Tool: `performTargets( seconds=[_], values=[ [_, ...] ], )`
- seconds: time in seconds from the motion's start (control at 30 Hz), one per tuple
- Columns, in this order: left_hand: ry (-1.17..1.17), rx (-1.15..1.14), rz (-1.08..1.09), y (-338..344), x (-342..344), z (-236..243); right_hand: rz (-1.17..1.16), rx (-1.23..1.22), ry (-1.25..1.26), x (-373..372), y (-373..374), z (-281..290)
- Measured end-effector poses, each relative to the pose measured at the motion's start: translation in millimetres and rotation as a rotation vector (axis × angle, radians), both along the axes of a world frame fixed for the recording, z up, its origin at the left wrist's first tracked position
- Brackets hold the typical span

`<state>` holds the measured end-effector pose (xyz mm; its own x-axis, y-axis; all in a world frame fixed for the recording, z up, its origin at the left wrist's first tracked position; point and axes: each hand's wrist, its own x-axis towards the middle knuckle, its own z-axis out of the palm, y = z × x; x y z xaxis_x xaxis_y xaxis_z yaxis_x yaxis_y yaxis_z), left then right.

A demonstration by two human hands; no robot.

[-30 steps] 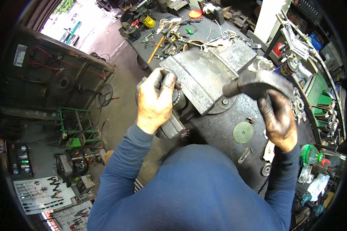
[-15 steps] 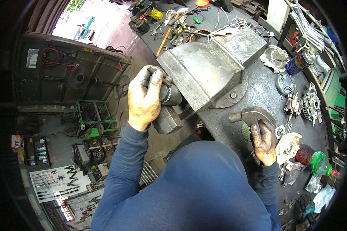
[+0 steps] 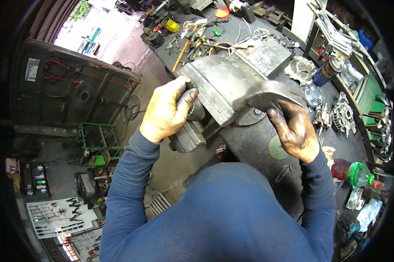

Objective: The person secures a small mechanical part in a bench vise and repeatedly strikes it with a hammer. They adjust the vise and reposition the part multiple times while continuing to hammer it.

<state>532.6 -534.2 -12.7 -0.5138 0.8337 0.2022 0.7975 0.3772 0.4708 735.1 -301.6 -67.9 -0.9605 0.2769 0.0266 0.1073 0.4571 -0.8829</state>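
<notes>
My right hand (image 3: 296,133), its fingers darkened with grime, is wrapped round a hammer (image 3: 271,92). The hammer's head is blurred and overlaps the near right corner of the big metal vise (image 3: 216,83). My left hand (image 3: 165,110) is closed at the vise's left end, thumb bent over the fingers. Whatever it grips is mostly hidden by the fingers. Just beside the thumb shows a dark round part (image 3: 197,112) of the vise end, and below it a grey metal block (image 3: 188,139).
The dark workbench (image 3: 254,144) carries a green disc (image 3: 277,148), an alternator housing (image 3: 344,114), a blue spray can (image 3: 328,70) and a green-capped bottle (image 3: 350,171). Loose tools (image 3: 199,43) crowd the far end. A green metal frame (image 3: 100,142) stands on the floor at left.
The hammer has risen up and left from over the bench to the vise's corner. My left hand has turned, its thumb now folded down. The whole view has shifted slightly.
</notes>
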Motion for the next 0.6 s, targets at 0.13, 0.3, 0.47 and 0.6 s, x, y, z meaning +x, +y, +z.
performTargets(
  seconds=[0.13, 0.3, 0.47, 0.6],
  values=[
    [0.046, 0.000, -0.079, -2, -3, 1, -0.060, 0.150, 0.509, -32, 10, 64],
    [0.104, -0.011, -0.138, -4, -9, -4, -0.292, 0.103, 0.750, -62, 4, 109],
    [0.090, -0.027, -0.132, 2, -8, 1, 0.099, 0.510, 0.291, -60, 3, 88],
    [-0.008, 0.016, 0.033, -8, -2, -7, 0.013, 0.272, 0.148, -35, 8, 98]
  ],
)
